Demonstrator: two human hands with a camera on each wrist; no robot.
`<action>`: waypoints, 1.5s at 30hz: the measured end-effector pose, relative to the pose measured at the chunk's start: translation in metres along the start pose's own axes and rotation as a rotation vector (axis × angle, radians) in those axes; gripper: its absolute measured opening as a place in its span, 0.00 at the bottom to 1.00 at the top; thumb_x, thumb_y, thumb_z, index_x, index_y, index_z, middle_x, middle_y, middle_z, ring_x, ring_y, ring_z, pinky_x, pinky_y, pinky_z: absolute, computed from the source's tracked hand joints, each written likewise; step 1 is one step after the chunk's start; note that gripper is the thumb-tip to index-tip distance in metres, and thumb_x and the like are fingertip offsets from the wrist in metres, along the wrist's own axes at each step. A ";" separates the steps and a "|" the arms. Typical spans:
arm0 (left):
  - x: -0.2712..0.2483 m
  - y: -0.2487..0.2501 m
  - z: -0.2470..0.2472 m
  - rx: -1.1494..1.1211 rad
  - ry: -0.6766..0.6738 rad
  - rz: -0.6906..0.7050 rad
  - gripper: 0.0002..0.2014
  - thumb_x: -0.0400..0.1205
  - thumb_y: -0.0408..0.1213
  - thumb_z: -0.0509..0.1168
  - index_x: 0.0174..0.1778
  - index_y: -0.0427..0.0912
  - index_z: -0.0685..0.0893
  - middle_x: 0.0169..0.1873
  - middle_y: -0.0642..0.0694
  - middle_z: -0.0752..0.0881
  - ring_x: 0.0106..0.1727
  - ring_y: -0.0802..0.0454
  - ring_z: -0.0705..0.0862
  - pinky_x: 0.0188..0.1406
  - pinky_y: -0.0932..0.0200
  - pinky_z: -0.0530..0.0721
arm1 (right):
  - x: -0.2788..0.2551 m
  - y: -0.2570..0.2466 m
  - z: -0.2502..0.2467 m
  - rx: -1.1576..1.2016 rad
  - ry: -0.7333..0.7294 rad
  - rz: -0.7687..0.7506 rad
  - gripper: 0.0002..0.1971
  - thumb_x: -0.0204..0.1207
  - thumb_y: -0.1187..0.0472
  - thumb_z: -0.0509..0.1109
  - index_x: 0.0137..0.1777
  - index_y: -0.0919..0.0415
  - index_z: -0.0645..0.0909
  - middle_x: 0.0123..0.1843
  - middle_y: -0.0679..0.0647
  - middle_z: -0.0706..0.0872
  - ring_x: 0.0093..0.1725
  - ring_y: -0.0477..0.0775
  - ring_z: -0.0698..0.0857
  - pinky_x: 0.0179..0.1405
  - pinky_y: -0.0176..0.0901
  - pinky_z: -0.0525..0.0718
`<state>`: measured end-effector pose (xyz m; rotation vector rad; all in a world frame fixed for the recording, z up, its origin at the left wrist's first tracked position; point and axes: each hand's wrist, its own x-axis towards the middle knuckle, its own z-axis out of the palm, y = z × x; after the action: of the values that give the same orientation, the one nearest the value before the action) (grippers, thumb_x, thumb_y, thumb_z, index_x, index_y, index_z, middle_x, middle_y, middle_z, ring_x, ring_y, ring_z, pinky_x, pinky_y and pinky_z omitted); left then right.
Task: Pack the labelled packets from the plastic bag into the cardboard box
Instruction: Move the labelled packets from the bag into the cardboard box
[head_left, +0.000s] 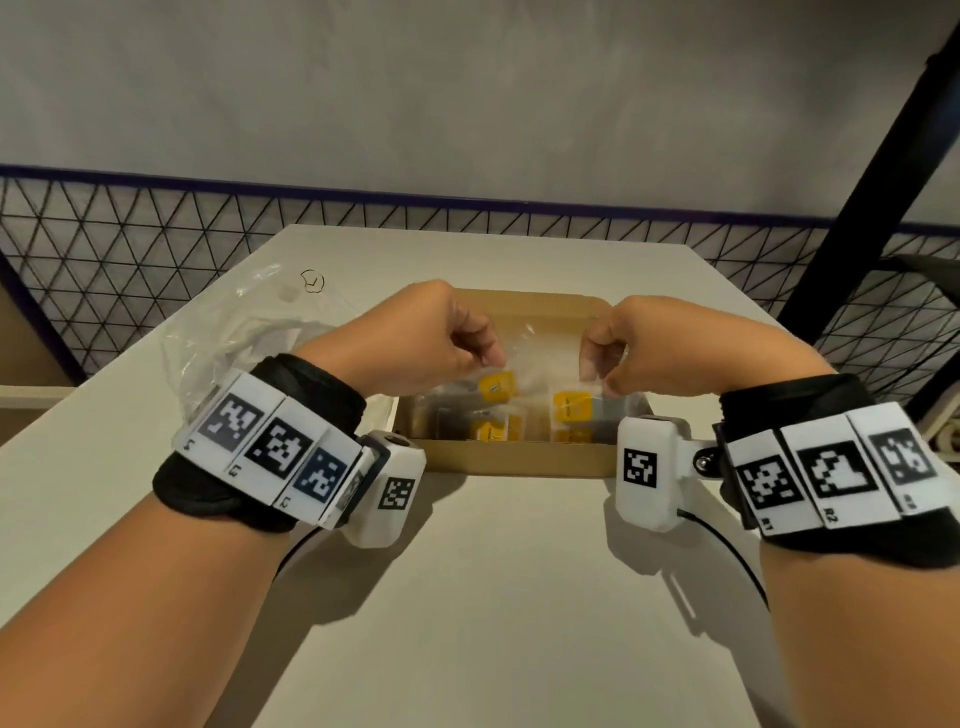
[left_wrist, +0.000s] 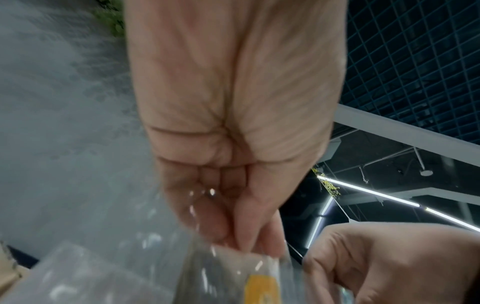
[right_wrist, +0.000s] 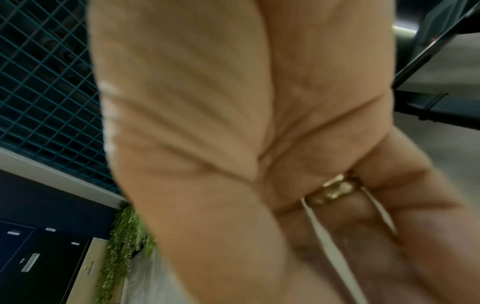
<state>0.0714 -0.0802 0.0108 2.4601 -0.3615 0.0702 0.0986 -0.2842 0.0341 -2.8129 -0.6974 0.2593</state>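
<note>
An open cardboard box (head_left: 519, 461) lies on the table with several yellow-labelled packets (head_left: 491, 431) flat inside it. Just above the box, my left hand (head_left: 488, 358) and right hand (head_left: 597, 371) each pinch a top corner of a clear plastic bag (head_left: 540, 358) stretched between them. Two yellow labels (head_left: 571, 405) show through its lower part. In the left wrist view my left hand (left_wrist: 249, 244) pinches the clear plastic (left_wrist: 228, 273) over a yellow label (left_wrist: 262, 288), with my right hand (left_wrist: 363, 265) close beside it. The right wrist view is filled by my curled right hand (right_wrist: 337, 246).
Crumpled clear plastic (head_left: 234, 332) lies on the pale table (head_left: 467, 597) left of the box. A black wire-mesh fence (head_left: 130, 244) runs behind the table, and a dark slanted post (head_left: 872, 197) stands at the right.
</note>
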 end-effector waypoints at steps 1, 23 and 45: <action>0.000 0.000 0.002 0.020 -0.029 0.000 0.14 0.78 0.28 0.68 0.37 0.55 0.86 0.33 0.62 0.85 0.34 0.71 0.83 0.32 0.81 0.78 | 0.000 0.001 0.001 -0.010 -0.028 0.021 0.13 0.71 0.71 0.69 0.37 0.50 0.81 0.36 0.45 0.80 0.35 0.43 0.77 0.32 0.33 0.72; -0.004 -0.009 -0.003 0.286 -0.268 -0.204 0.09 0.73 0.29 0.71 0.39 0.50 0.90 0.33 0.61 0.87 0.36 0.66 0.82 0.36 0.74 0.78 | 0.003 -0.002 0.009 -0.073 -0.080 0.108 0.07 0.68 0.71 0.68 0.37 0.58 0.81 0.34 0.49 0.82 0.36 0.50 0.81 0.36 0.40 0.79; -0.005 -0.012 -0.013 0.327 -0.208 -0.302 0.05 0.73 0.38 0.73 0.38 0.56 0.88 0.42 0.58 0.83 0.40 0.64 0.77 0.35 0.65 0.71 | 0.002 -0.009 0.006 0.005 -0.031 0.028 0.06 0.73 0.67 0.66 0.41 0.58 0.83 0.35 0.48 0.81 0.35 0.47 0.78 0.34 0.36 0.75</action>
<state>0.0702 -0.0618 0.0130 2.8264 -0.0640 -0.2772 0.0952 -0.2739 0.0306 -2.8211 -0.6631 0.3093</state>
